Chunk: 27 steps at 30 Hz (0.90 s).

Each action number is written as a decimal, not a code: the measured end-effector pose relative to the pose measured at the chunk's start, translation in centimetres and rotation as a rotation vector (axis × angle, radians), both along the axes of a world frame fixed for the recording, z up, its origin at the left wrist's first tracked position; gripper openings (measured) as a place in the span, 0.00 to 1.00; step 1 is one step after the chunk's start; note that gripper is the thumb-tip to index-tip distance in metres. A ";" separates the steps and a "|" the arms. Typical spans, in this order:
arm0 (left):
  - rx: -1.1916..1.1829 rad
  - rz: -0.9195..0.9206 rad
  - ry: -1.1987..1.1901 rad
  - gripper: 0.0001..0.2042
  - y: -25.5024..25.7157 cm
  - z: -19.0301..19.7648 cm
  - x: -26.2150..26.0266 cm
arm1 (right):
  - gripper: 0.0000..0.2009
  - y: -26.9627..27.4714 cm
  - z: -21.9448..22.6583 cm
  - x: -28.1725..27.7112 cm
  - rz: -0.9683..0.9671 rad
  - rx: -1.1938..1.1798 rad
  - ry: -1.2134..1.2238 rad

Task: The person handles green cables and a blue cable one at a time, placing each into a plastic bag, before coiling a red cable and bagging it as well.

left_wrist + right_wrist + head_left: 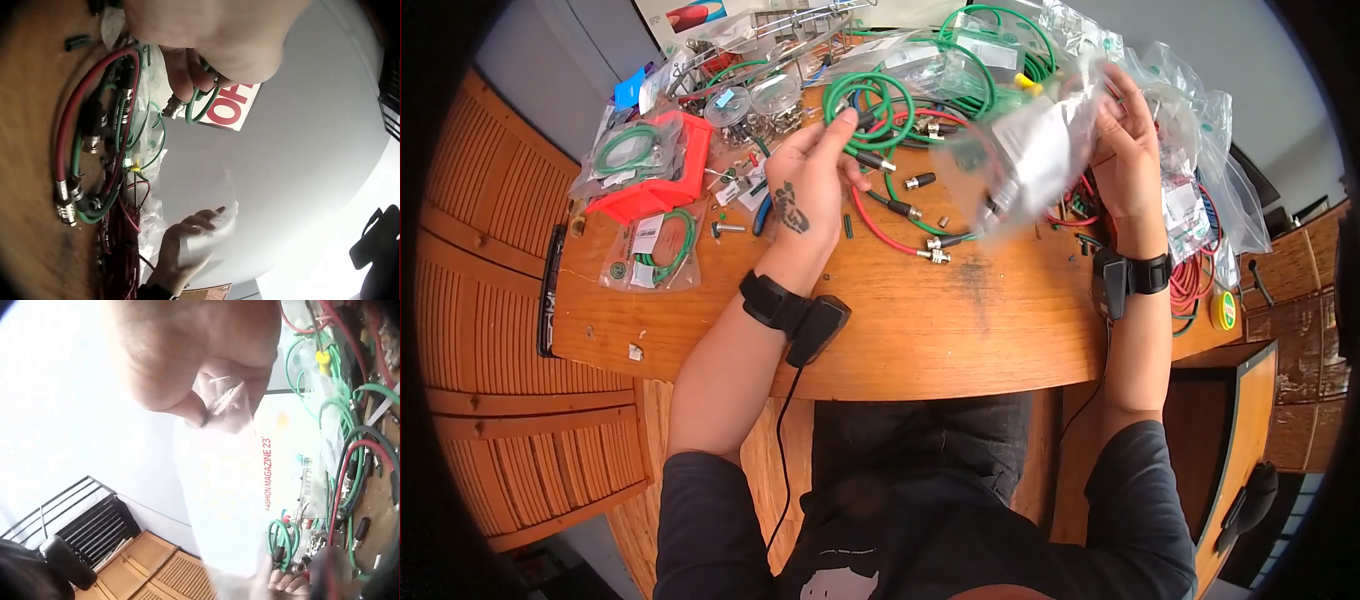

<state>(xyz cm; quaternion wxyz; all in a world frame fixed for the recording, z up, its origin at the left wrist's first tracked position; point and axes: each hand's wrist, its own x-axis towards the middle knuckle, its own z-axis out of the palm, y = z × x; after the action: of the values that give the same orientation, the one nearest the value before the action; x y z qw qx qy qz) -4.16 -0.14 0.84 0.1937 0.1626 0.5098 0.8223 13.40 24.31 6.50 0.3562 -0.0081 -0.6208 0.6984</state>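
Note:
My left hand [808, 185] holds a coiled green cable [862, 80] over the table, thumb and fingers pinching the loops. Metal-tipped plugs on the coil's ends show at its lower side, and one connector [175, 106] pokes out below the fingers in the left wrist view. Raised at the right, my right hand [1132, 150] grips a clear plastic bag [1040, 150] by its edge between thumb and fingers. The bag is blurred and has a white patch on it. Under the two hands lie a red cable [880, 235] and several loose black connectors [920, 181].
A red bin [690, 165] with a bagged green cable on it stands at the left; another bagged cable [665, 245] lies before it. More green cables [990, 85], a yellow-handled screwdriver [323, 362] and plastic bags crowd the back. A yellow tin [1223, 310] sits at the right edge.

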 end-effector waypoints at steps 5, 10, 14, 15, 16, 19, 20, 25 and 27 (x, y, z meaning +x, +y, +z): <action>0.024 -0.016 -0.103 0.10 -0.1 -0.4 -0.8 | 0.21 0.5 -2.9 -1.3 0.072 0.147 -0.420; -0.050 -0.045 -0.084 0.12 0.1 -0.5 -0.3 | 0.10 -1.3 -3.0 -1.3 -0.058 0.928 -0.555; -0.074 -0.072 -0.057 0.12 0.2 -0.1 0.5 | 0.12 -2.3 -2.6 -1.8 0.002 1.129 -0.339; -0.100 -0.095 -0.054 0.12 0.3 0.0 0.6 | 0.12 -2.6 -2.8 -2.0 0.001 1.129 -0.340; -0.126 -0.117 -0.051 0.12 0.3 0.0 0.7 | 0.14 -2.9 -3.1 -2.2 0.116 1.144 -0.336; -0.175 -0.177 -0.007 0.13 0.3 -0.4 0.6 | 0.18 -3.8 -3.5 -2.4 0.262 1.175 -0.358; -0.174 -0.178 -0.007 0.13 0.3 -0.4 0.6 | 0.18 -3.8 -3.8 -2.5 0.240 1.203 -0.358; -0.255 -0.226 0.031 0.13 0.3 -0.5 0.5 | 0.17 -4.3 -3.5 -2.8 0.174 1.286 -0.352; -0.238 -0.233 0.031 0.13 0.3 -0.5 0.5 | 0.15 -4.4 -2.4 -2.8 0.251 1.188 -0.495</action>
<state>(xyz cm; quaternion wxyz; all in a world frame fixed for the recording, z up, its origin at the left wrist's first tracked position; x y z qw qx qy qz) -3.62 0.13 0.37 0.2978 0.2091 0.5842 0.7254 10.60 19.90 4.15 0.0623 0.1022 -0.9607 0.2505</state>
